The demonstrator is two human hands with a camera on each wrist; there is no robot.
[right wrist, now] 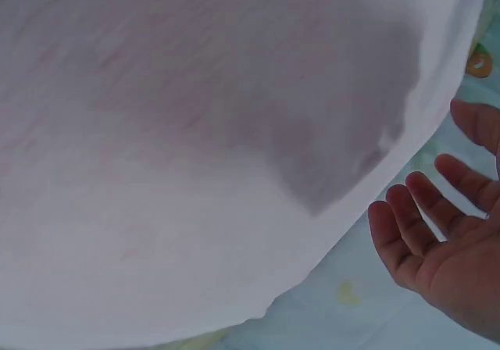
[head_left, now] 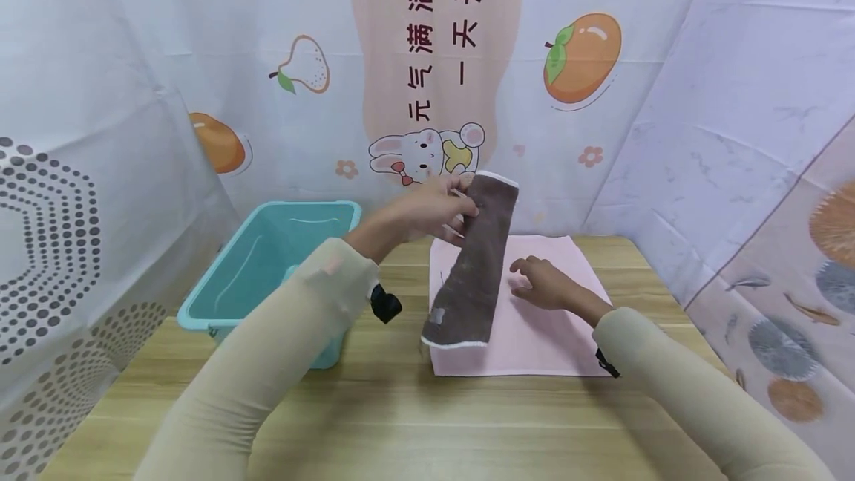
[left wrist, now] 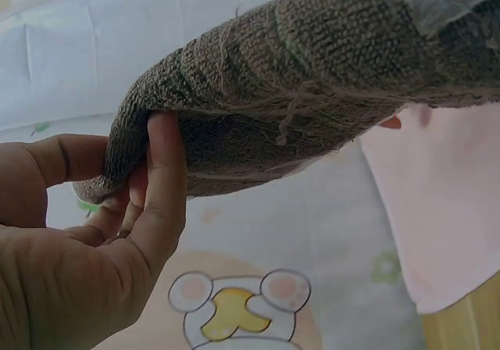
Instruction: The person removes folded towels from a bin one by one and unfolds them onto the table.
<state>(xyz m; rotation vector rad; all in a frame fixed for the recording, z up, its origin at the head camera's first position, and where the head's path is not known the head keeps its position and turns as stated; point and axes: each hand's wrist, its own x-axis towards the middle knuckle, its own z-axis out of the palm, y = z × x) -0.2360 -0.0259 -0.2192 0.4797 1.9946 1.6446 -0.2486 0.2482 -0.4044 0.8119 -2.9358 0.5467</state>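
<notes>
A brown towel [head_left: 477, 266] with white edges hangs in a narrow strip over a pink towel [head_left: 534, 332]. My left hand [head_left: 437, 210] pinches its upper side edge between thumb and fingers. Up close in the left wrist view, the brown towel [left wrist: 297, 61] shows a rough, looped weave with loose threads and a pale label at the top right. To its right, my right hand [head_left: 544, 284] is over the pink towel, fingers loosely bent and holding nothing. In the right wrist view the right hand [right wrist: 449, 241] appears beside a broad pale cloth surface with a shadow on it.
A turquoise plastic basin [head_left: 200, 303] stands on the left of the wooden table [head_left: 401, 421], partly behind my left sleeve. A printed curtain [head_left: 267, 132] with fruit and a rabbit hangs behind the table, and more patterned cloth lines both sides.
</notes>
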